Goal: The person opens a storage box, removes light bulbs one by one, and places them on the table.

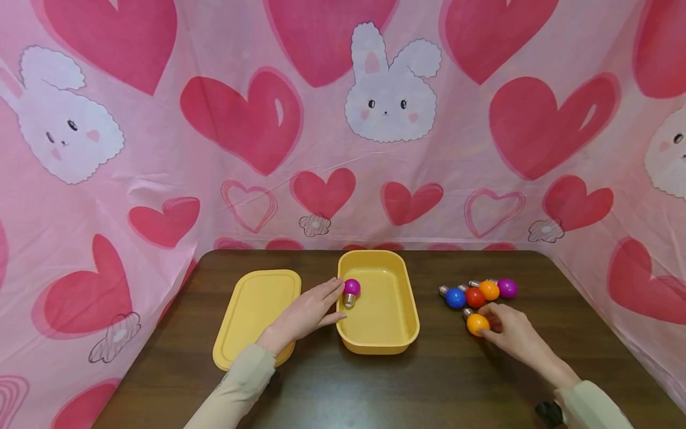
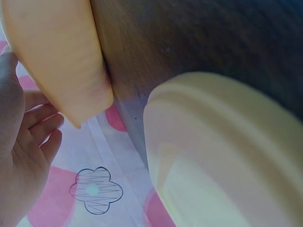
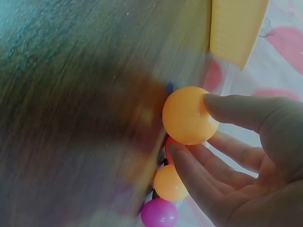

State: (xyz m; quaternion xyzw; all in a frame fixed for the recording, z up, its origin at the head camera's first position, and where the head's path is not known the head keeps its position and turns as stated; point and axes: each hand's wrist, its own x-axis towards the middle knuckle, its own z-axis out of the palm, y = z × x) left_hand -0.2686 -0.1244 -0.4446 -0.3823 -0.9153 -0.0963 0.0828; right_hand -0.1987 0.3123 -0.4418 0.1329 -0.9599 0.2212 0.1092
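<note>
My left hand (image 1: 316, 307) lies at the left rim of the yellow plastic box (image 1: 380, 342), fingers stretched out along it. In the left wrist view its fingers (image 2: 43, 127) are beside the box's outer wall. Inside the box, near those fingertips, is a purple light bulb (image 1: 351, 288) with a metal screw base. My right hand (image 1: 517, 333) pinches an orange light bulb (image 1: 477, 325) between thumb and fingers, right of the box. The right wrist view shows the thumb (image 3: 227, 106) pressed on the round part of this orange bulb (image 3: 187, 116).
Just behind the pinched bulb lie a blue bulb (image 1: 455, 298), a red bulb (image 1: 475, 297), another orange bulb (image 1: 489, 290) and another purple bulb (image 1: 507, 288), close together. A yellow lid (image 1: 259, 307) lies left of the box on the dark wooden table (image 1: 343, 390). Pink heart-patterned cloth (image 1: 321, 143) hangs behind.
</note>
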